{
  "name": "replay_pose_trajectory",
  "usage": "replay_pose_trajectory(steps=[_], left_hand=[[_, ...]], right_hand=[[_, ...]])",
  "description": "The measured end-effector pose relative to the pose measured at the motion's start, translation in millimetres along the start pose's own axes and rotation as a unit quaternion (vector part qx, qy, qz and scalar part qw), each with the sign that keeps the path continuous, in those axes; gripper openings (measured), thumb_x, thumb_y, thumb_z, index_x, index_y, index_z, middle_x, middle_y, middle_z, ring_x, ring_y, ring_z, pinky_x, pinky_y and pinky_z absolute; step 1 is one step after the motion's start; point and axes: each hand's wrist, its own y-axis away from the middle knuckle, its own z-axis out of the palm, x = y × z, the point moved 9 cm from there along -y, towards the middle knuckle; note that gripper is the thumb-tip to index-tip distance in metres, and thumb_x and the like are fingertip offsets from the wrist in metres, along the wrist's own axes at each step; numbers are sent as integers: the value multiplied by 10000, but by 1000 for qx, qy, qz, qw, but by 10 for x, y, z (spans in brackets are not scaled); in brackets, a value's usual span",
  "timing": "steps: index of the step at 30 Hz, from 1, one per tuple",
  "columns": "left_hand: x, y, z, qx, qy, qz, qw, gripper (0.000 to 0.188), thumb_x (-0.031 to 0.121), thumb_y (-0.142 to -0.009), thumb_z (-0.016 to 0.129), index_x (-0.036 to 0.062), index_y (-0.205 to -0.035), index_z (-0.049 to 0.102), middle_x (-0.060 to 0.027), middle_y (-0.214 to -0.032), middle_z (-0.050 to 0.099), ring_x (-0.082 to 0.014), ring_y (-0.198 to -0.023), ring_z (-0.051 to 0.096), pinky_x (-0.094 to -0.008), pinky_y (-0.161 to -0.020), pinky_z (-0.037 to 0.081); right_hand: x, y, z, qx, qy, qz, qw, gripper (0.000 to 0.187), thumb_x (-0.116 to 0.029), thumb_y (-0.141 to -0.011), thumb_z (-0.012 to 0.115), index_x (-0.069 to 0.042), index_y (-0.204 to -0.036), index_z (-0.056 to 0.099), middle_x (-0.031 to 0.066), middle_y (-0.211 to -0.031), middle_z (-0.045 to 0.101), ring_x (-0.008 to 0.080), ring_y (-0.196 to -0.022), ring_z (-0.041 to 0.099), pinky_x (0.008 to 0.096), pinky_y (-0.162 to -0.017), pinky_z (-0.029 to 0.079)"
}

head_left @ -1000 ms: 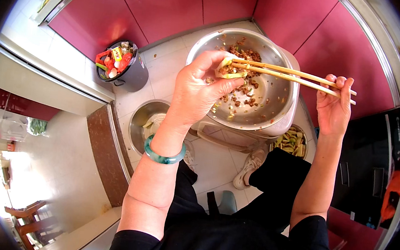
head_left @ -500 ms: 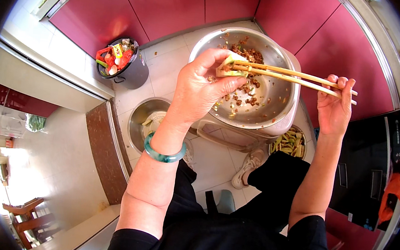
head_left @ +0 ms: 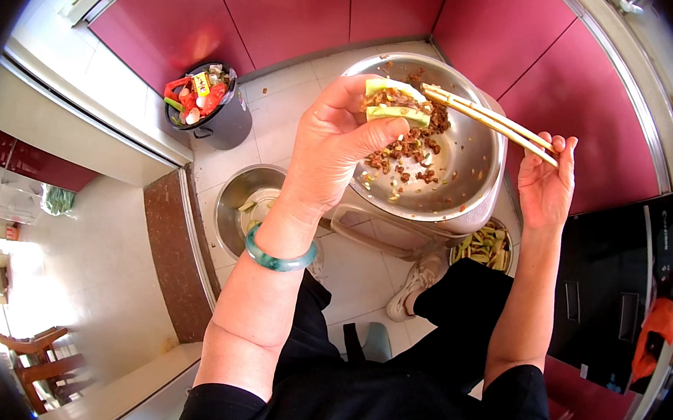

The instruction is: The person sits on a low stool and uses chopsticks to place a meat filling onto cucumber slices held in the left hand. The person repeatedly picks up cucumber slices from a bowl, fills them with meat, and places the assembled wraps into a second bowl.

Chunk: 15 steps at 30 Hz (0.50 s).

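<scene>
My left hand [head_left: 333, 142] pinches a pale green vegetable piece [head_left: 398, 113] between thumb and fingers; brown minced filling sits between its two green sides. A pair of wooden chopsticks [head_left: 492, 122] is gripped in my right hand [head_left: 545, 180]. Their tips lie close together, just right of the filled piece. Below both hands is a wide steel bowl [head_left: 472, 170] with brown chopped filling [head_left: 415, 154] scattered mostly over its left side. The bowl rests on a plastic stool [head_left: 387, 229].
A second steel bowl [head_left: 229, 201] with a few pale pieces stands on the floor at left. Cut green pieces [head_left: 484, 247] fill a container by my foot at right. A full dark bin [head_left: 228, 124] stands against the red cabinets [head_left: 282, 5]; a black appliance [head_left: 606, 289] is at right.
The chopsticks have drawn back from inside the vegetable piece to its right, and their tips have come together. My left hand has turned the piece, showing the filling more fully.
</scene>
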Motion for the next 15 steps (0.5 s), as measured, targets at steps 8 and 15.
replay_pose_trajectory(steps=[8, 15], left_hand=[[-5, 6, 9, 1, 7, -1, 1000, 345, -27, -743, 674, 51, -1057, 555, -58, -970, 623, -141, -883, 594, -272, -759, 502], [13, -4, -14, 11, 22, -5, 1000, 330, 20, -742, 696, 58, -1044, 570, -45, -981, 620, -131, -879, 587, -272, -777, 479]], right_hand=[[130, 37, 34, 7, 26, 10, 1000, 296, -320, -942, 417, -79, -804, 518, 85, -899, 562, 171, -817, 582, 265, -707, 537], [47, 27, 20, 16, 19, -6, 1000, 297, -319, -941, 419, -77, -799, 515, 83, -904, 562, 164, -820, 586, 273, -720, 548]])
